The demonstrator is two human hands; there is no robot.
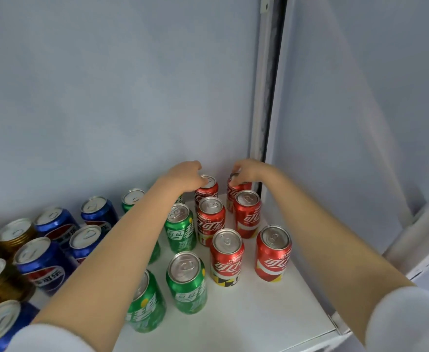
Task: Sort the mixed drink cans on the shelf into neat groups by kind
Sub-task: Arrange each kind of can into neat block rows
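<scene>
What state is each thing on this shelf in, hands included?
Left hand: fingers grip the top of the rear left red can.
Right hand: fingers grip the top of the rear right red can.
Other red cans: upright, grouped at right.
Green cans: upright, grouped mid-shelf.
Blue cans: upright, at left.
Gold cans: upright, far left.

The only real open spot on the shelf [256, 318] is front right, ahead of the red cans [227, 257]. The back corner's tight: back wall [106, 97], side panel [360, 148], red cans packed close. The left hand [184, 177] and right hand [251, 171] grip the rear ones from above. Green cans [186, 283], blue cans [43, 262] and gold cans [2, 283] crowd the left.
</scene>
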